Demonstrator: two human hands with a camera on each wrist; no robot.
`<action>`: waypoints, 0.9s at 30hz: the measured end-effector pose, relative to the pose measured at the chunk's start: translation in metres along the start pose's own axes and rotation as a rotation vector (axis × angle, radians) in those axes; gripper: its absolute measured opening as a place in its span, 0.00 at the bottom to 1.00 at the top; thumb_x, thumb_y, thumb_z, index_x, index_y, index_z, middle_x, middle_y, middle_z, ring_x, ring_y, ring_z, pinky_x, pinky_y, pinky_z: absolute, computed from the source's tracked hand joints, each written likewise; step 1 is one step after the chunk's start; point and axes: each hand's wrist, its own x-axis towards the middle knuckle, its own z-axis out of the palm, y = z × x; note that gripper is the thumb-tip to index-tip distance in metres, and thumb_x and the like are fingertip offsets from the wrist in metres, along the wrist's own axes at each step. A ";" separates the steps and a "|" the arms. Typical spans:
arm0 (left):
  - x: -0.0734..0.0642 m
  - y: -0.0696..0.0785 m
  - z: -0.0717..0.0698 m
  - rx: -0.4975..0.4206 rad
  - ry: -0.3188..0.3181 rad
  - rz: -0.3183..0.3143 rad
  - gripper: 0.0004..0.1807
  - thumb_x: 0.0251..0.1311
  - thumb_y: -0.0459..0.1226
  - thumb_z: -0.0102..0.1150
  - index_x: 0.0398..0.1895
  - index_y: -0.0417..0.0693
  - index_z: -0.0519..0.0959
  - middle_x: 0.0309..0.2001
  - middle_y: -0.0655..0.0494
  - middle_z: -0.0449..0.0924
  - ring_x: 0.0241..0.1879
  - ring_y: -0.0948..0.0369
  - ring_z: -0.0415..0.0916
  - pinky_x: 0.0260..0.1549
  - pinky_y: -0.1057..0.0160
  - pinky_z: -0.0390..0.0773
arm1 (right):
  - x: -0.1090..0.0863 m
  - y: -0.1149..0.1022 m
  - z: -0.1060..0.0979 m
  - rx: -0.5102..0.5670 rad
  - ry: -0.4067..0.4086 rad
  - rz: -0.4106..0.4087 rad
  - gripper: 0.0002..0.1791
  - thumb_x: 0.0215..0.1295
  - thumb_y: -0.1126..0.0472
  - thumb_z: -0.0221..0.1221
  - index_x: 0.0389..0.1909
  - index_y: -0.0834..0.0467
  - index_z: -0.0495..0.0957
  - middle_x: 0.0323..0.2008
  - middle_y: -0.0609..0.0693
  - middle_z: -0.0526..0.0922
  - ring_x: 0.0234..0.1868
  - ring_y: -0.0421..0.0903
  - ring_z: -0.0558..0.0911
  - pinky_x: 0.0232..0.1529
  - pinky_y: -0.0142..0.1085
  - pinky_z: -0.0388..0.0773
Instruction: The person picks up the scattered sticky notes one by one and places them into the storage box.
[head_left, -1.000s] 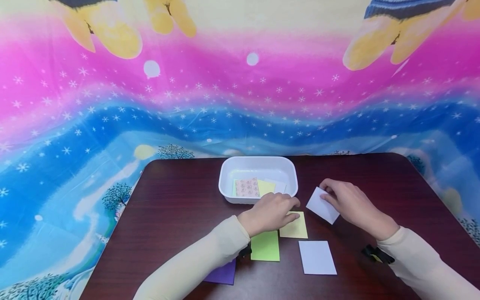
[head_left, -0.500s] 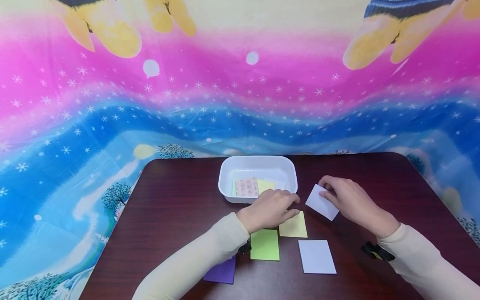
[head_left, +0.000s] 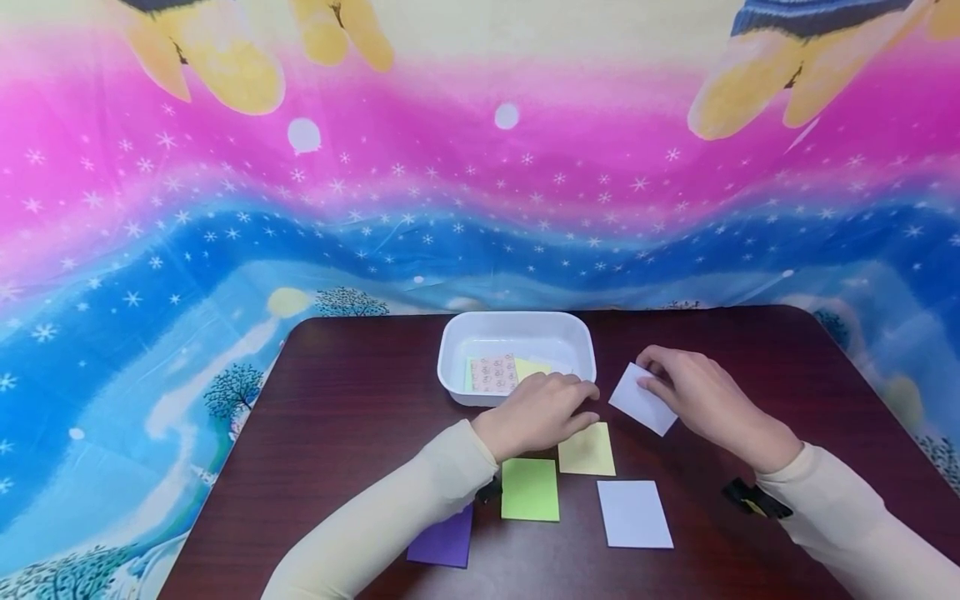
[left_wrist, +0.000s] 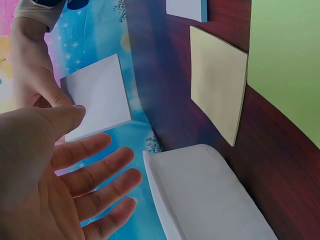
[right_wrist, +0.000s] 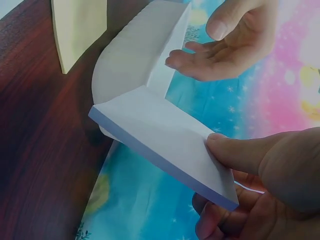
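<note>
My right hand pinches a white sticky-note pad, thumb on top and fingers beneath, held above the table to the right of the basin. In the right wrist view the pad shows a pale violet edge. Empty, with relaxed fingers apart, my left hand hovers by the near right corner of the white basin. Below that hand a yellow note pad lies on the table, partly covered by it in the head view. Inside the basin are a patterned pink pad and a yellow one.
A green pad, a second white pad and a purple pad lie on the dark wood table. The left sleeve overlaps the purple one. Behind the table hangs a colourful printed cloth.
My right hand has risen slightly in the head view, carrying the white pad a little up and left. The left hand has shifted slightly up, covering more of the basin's contents.
</note>
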 end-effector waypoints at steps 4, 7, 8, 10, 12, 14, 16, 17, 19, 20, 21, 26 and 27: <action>-0.001 -0.001 -0.002 0.007 0.004 -0.005 0.17 0.73 0.50 0.54 0.58 0.54 0.80 0.46 0.61 0.86 0.42 0.64 0.84 0.40 0.64 0.81 | 0.000 -0.002 -0.001 -0.002 0.008 -0.009 0.14 0.63 0.64 0.68 0.48 0.62 0.81 0.37 0.57 0.87 0.29 0.43 0.79 0.27 0.34 0.75; -0.001 -0.002 -0.004 0.009 0.003 -0.012 0.18 0.73 0.50 0.54 0.58 0.54 0.80 0.46 0.61 0.86 0.42 0.64 0.84 0.41 0.64 0.81 | 0.000 -0.003 -0.003 -0.005 0.019 -0.016 0.13 0.63 0.64 0.68 0.47 0.62 0.81 0.36 0.57 0.87 0.28 0.43 0.79 0.26 0.34 0.75; -0.001 -0.002 -0.004 0.009 0.002 -0.015 0.18 0.73 0.50 0.54 0.58 0.54 0.80 0.47 0.61 0.86 0.42 0.64 0.84 0.41 0.64 0.81 | 0.000 -0.004 -0.003 -0.006 0.022 -0.018 0.13 0.63 0.64 0.68 0.47 0.62 0.81 0.36 0.57 0.87 0.28 0.43 0.79 0.26 0.34 0.75; -0.001 -0.002 -0.005 0.009 -0.002 -0.022 0.18 0.73 0.50 0.54 0.59 0.54 0.80 0.47 0.61 0.86 0.43 0.64 0.84 0.41 0.64 0.81 | 0.001 -0.005 -0.005 -0.006 0.027 -0.021 0.13 0.63 0.64 0.68 0.47 0.62 0.81 0.36 0.57 0.87 0.28 0.43 0.78 0.26 0.34 0.74; -0.002 -0.002 -0.006 0.009 -0.005 -0.030 0.18 0.73 0.50 0.54 0.59 0.54 0.80 0.47 0.61 0.86 0.43 0.64 0.83 0.42 0.64 0.81 | 0.000 -0.006 -0.006 -0.007 0.031 -0.025 0.13 0.63 0.64 0.68 0.47 0.62 0.81 0.36 0.57 0.87 0.28 0.43 0.78 0.26 0.34 0.74; -0.002 -0.003 -0.007 0.006 -0.009 -0.037 0.18 0.73 0.50 0.54 0.59 0.55 0.79 0.47 0.61 0.86 0.43 0.64 0.83 0.41 0.64 0.81 | 0.000 -0.007 -0.006 -0.006 0.033 -0.028 0.13 0.63 0.64 0.68 0.47 0.62 0.81 0.36 0.57 0.87 0.28 0.43 0.78 0.26 0.34 0.74; -0.002 -0.004 -0.007 0.002 -0.010 -0.044 0.18 0.73 0.50 0.53 0.59 0.55 0.79 0.47 0.61 0.86 0.42 0.64 0.83 0.41 0.64 0.81 | 0.001 -0.008 -0.007 -0.005 0.037 -0.033 0.13 0.62 0.65 0.68 0.47 0.62 0.81 0.36 0.57 0.87 0.28 0.43 0.78 0.26 0.33 0.74; -0.002 -0.004 -0.008 0.002 -0.009 -0.045 0.18 0.74 0.50 0.53 0.59 0.55 0.79 0.47 0.61 0.86 0.42 0.64 0.83 0.41 0.64 0.81 | 0.001 -0.008 -0.006 -0.006 0.039 -0.037 0.13 0.62 0.64 0.68 0.47 0.62 0.81 0.36 0.57 0.87 0.28 0.43 0.78 0.26 0.33 0.74; -0.002 -0.005 -0.008 -0.001 -0.008 -0.052 0.19 0.73 0.50 0.53 0.60 0.55 0.79 0.47 0.61 0.86 0.42 0.63 0.83 0.41 0.63 0.81 | 0.002 -0.009 -0.006 -0.007 0.043 -0.047 0.13 0.63 0.64 0.68 0.47 0.61 0.81 0.35 0.56 0.87 0.27 0.42 0.78 0.26 0.33 0.74; -0.002 -0.005 -0.009 -0.004 -0.008 -0.056 0.19 0.73 0.50 0.53 0.60 0.55 0.79 0.47 0.61 0.86 0.43 0.63 0.84 0.42 0.63 0.81 | 0.002 -0.009 -0.006 -0.007 0.046 -0.053 0.12 0.63 0.64 0.68 0.46 0.61 0.81 0.35 0.56 0.87 0.27 0.42 0.78 0.26 0.33 0.74; -0.002 -0.006 -0.009 -0.005 -0.007 -0.059 0.19 0.73 0.50 0.53 0.60 0.55 0.79 0.48 0.61 0.86 0.43 0.62 0.84 0.42 0.62 0.81 | 0.002 -0.010 -0.006 -0.008 0.048 -0.057 0.12 0.63 0.64 0.68 0.46 0.61 0.81 0.35 0.55 0.87 0.27 0.42 0.78 0.26 0.33 0.73; -0.004 -0.009 -0.010 -0.017 -0.004 -0.076 0.19 0.73 0.50 0.53 0.61 0.54 0.79 0.49 0.60 0.86 0.44 0.61 0.84 0.44 0.61 0.81 | 0.004 -0.012 -0.005 -0.013 0.055 -0.071 0.11 0.62 0.65 0.68 0.45 0.61 0.82 0.34 0.55 0.87 0.27 0.42 0.77 0.27 0.34 0.74; -0.005 -0.010 -0.010 -0.016 -0.003 -0.079 0.19 0.73 0.50 0.53 0.61 0.54 0.79 0.49 0.60 0.86 0.44 0.61 0.84 0.44 0.61 0.81 | 0.005 -0.013 -0.005 -0.012 0.053 -0.071 0.11 0.62 0.65 0.68 0.45 0.61 0.82 0.34 0.55 0.87 0.27 0.42 0.77 0.27 0.35 0.74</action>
